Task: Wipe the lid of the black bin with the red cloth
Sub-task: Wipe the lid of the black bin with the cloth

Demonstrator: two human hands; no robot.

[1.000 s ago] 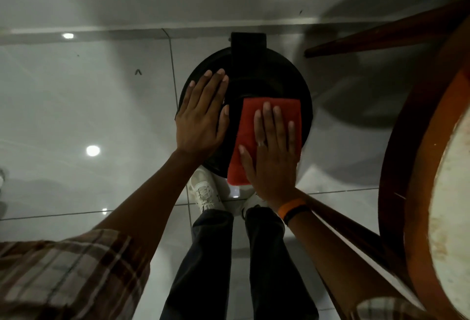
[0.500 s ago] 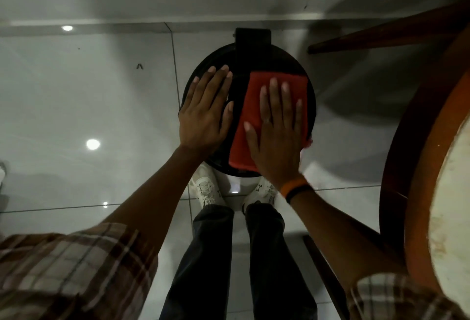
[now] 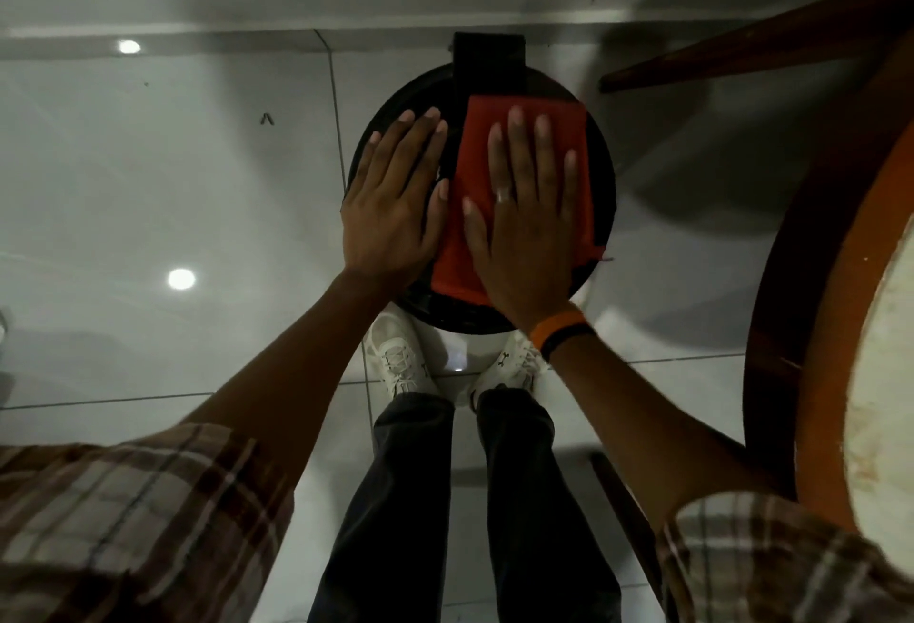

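The black bin's round lid lies straight below me on the tiled floor, with its hinge block at the far edge. A folded red cloth is spread over the lid's right half, reaching almost to the hinge. My right hand presses flat on the cloth with the fingers spread; it wears a ring and an orange and black wristband. My left hand rests flat on the lid's bare left half, beside the cloth, holding nothing.
A round wooden table with an orange rim crowds the right side. One of its dark legs slants across the floor behind the bin. My white shoes stand just below the lid. Glossy grey tiles stretch to the left, up to the wall.
My right hand has slid the red cloth away from me, from the lid's near edge up toward the hinge and slightly right. My left hand has stayed on the lid's left half.
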